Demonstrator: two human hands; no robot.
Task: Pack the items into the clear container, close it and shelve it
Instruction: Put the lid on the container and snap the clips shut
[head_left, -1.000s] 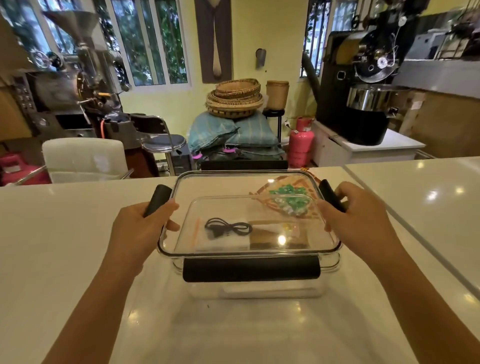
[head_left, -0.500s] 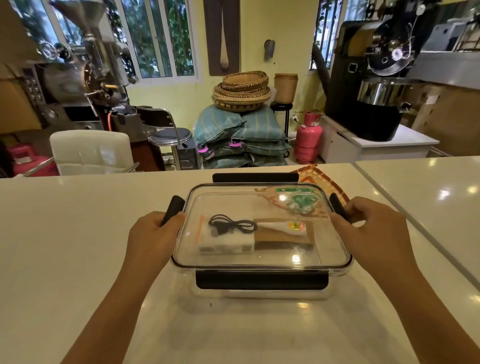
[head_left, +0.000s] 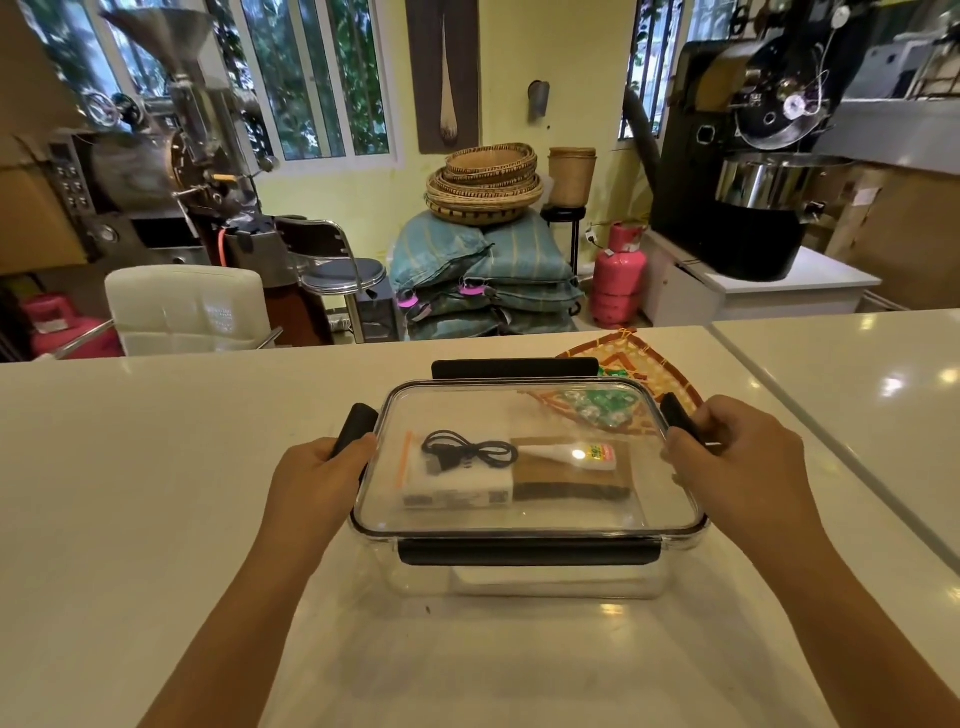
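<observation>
The clear container (head_left: 519, 584) stands on the white counter (head_left: 130, 493) with its transparent lid (head_left: 530, 512) lying flat on top. Through the lid I see a black cable (head_left: 467, 451) on a white box (head_left: 457, 491), a brown pad (head_left: 571, 480) and a small white tube (head_left: 571, 457). Black latches sit on all sides; the front latch (head_left: 527, 552) and back latch (head_left: 514, 368) stick outward. My left hand (head_left: 317, 478) grips the left latch (head_left: 356, 423). My right hand (head_left: 737, 457) grips the right latch (head_left: 680, 418).
A woven mat (head_left: 644, 358) with a green patterned piece lies on the counter just behind the container at the right. A seam (head_left: 779, 410) divides this counter from another slab at the right. Beyond the counter stand a white chair (head_left: 187, 309), sacks, a pink gas cylinder and roasting machines.
The lid came down from a tilted, raised position onto the container and now lies flat. Both hands stayed on the side latches and dropped with it.
</observation>
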